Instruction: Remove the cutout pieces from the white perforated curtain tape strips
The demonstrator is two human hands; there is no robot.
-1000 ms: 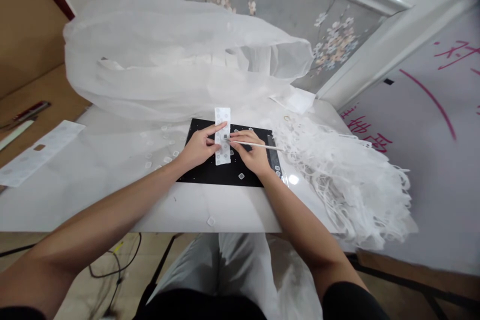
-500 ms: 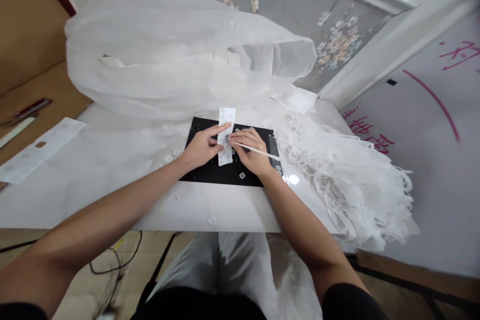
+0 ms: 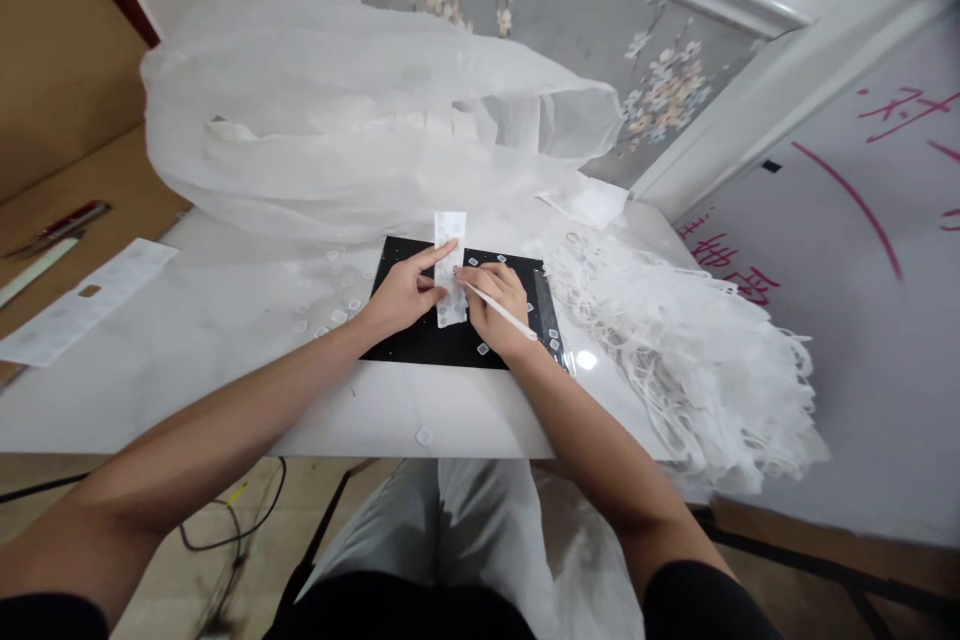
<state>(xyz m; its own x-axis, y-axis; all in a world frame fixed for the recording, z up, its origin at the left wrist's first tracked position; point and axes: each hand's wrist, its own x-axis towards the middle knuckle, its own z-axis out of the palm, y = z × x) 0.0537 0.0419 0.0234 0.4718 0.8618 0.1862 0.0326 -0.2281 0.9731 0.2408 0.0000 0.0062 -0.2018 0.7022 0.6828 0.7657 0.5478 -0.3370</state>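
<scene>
1. While pinning the narrow white strip of small clear squares (image 3: 451, 270) flat on the black rectangular mat (image 3: 420, 345), keep the left hand (image 3: 405, 292) as it lies: forefinger stretched along the strip's left edge, thumb pressed beside it, the grip closed down on the strip rather than lifting it.
2. Hold the thin white stick (image 3: 501, 312) in the right hand (image 3: 491, 305) like a pen, fingers pinched together around it near the tip, the tip at the strip's right edge, about midway along its length.
3. Work the tip with light pressure only, judging by how thin the strip looks; a hard push would likely skid it across the mat.
4. Keep the strip lying lengthwise toward the table's far edge, over the mat's middle, near the centre of the white glossy table (image 3: 225, 390).
5. Mind the loose small clear squares (image 3: 330, 305) scattered left of the mat, and the single one (image 3: 424, 436) near the table's near edge.
6. Keep both forearms clear of the heap of white looped trim (image 3: 690, 360) at the table's right edge and the billowing sheer white fabric (image 3: 360, 120) along the far edge.
</scene>
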